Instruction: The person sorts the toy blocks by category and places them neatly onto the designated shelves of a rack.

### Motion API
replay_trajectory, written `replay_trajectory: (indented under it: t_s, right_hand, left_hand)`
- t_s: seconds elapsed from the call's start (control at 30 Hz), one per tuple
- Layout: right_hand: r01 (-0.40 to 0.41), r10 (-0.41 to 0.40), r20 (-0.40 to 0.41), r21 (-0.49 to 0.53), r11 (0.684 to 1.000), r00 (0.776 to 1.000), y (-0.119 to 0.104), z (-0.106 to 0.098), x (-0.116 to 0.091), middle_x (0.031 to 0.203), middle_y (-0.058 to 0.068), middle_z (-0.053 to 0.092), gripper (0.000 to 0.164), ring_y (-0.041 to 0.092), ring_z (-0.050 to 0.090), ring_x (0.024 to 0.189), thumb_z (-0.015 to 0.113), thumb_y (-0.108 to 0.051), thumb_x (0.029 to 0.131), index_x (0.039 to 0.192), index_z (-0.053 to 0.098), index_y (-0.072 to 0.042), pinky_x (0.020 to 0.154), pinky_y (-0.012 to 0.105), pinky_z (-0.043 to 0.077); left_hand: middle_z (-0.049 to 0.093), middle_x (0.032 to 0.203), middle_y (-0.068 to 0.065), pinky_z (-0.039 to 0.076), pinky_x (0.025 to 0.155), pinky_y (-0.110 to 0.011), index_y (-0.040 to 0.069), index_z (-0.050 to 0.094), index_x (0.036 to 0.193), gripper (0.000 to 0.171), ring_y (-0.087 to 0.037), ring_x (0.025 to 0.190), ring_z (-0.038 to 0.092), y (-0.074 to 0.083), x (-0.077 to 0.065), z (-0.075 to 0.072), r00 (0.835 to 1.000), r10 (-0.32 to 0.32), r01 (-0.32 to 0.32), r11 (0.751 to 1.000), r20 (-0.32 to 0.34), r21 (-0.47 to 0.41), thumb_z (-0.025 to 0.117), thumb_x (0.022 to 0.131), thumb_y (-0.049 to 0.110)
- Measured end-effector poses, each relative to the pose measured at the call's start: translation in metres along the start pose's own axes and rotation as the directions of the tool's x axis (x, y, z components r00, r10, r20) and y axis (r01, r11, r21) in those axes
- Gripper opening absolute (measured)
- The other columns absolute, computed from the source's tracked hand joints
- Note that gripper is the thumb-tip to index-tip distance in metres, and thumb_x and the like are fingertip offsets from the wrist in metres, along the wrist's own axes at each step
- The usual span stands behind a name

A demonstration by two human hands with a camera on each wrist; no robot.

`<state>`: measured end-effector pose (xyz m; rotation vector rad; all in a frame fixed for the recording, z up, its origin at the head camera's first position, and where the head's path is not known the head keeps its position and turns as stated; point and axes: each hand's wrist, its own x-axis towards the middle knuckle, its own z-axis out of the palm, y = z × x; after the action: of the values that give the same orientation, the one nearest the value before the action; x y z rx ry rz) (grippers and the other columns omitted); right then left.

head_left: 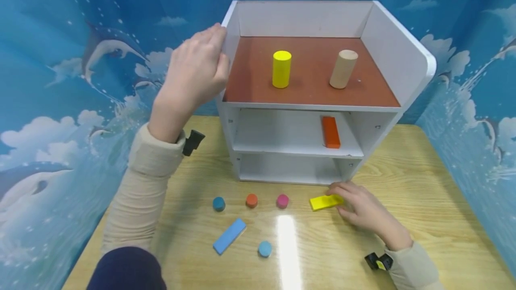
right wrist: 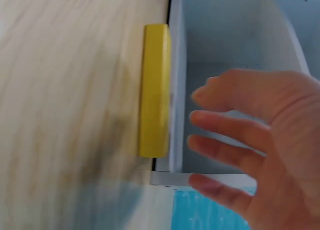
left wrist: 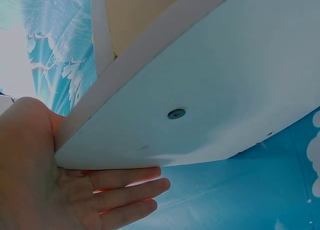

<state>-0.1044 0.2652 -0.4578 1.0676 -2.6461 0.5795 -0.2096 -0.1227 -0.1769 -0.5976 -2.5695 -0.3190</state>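
Observation:
My left hand (head_left: 197, 64) rests at the upper left edge of a white shelf unit (head_left: 403, 53). In the left wrist view its fingers (left wrist: 127, 199) lie straight along the side panel (left wrist: 115, 125); the thumb is hidden there. My right hand (head_left: 363, 207) is low at the unit's front right corner, beside a yellow block (head_left: 322, 202) whose right end its fingertips overlap in the head view. Seen from the right wrist, those fingers (right wrist: 227, 152) are loosely bent and spread, with a gap between them and the block (right wrist: 154, 89).
On the brown top stand a yellow cylinder (head_left: 281, 70) and a plain wooden cylinder (head_left: 343, 70). A red-orange block (head_left: 331, 132) lies on the middle shelf. Across the table are blue (head_left: 219, 204), orange (head_left: 251, 200), pink (head_left: 282, 201) and light blue discs (head_left: 264, 249), plus a blue block (head_left: 229, 236).

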Motion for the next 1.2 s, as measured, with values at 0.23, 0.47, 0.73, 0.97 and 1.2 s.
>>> replay_trajectory:
  t_s: [0.23,0.47,0.73,0.97,1.2]
  right_hand:
    - [-0.104,0.104,0.121,-0.012,0.995,0.987,0.002,0.009,-0.008,0.122,0.012,0.065,0.045,0.039,0.060,0.113,0.078,-0.004,0.073,0.115,0.069,-0.013,0.083,0.058,0.051]
    - [-0.126,0.126,0.109,-0.006,0.992,0.986,-0.004,0.015,-0.010,0.111,0.004,0.065,0.045,0.024,0.063,0.097,0.082,-0.004,0.071,0.113,0.069,-0.016,0.080,0.048,0.055]
    - [-0.150,0.149,0.130,-0.005,0.989,0.980,-0.011,0.019,-0.011,0.101,-0.003,0.061,0.043,0.011,0.057,0.083,0.081,-0.008,0.070,0.110,0.067,-0.018,0.071,0.035,0.054]
    - [-0.100,0.098,0.107,0.012,0.995,0.989,-0.012,0.025,-0.012,0.097,-0.004,0.064,0.043,0.008,0.056,0.081,0.081,-0.016,0.067,0.107,0.065,-0.017,0.070,0.035,0.054]
    - [-0.084,0.082,0.057,0.037,0.996,0.995,-0.015,0.031,-0.011,0.088,-0.012,0.061,0.040,0.002,0.050,0.074,0.082,-0.018,0.064,0.100,0.064,-0.018,0.065,0.028,0.051]
  left_hand:
    - [0.038,0.155,-0.017,0.035,0.113,-0.049,-0.001,0.040,0.149,0.053,-0.034,0.140,0.039,-0.001,0.000,0.000,1.000,0.002,-0.002,1.000,0.000,0.006,0.030,0.101,0.019]
    - [0.038,0.154,-0.016,0.036,0.111,-0.050,0.000,0.040,0.149,0.053,-0.034,0.140,0.040,-0.001,-0.002,0.001,1.000,-0.002,0.002,1.000,0.000,0.001,0.031,0.101,0.019]
    - [0.038,0.154,-0.017,0.036,0.112,-0.050,0.000,0.041,0.149,0.052,-0.034,0.140,0.040,0.000,-0.002,0.001,1.000,0.006,-0.006,1.000,-0.011,-0.001,0.032,0.101,0.018]
    - [0.037,0.155,-0.017,0.036,0.112,-0.050,0.000,0.040,0.150,0.053,-0.034,0.140,0.040,0.000,-0.001,0.001,1.000,0.001,-0.001,1.000,-0.004,0.000,0.032,0.101,0.019]
    - [0.038,0.154,-0.017,0.036,0.111,-0.051,0.000,0.041,0.149,0.052,-0.034,0.140,0.040,0.000,-0.001,0.000,1.000,0.004,-0.004,1.000,-0.011,-0.002,0.033,0.101,0.018]
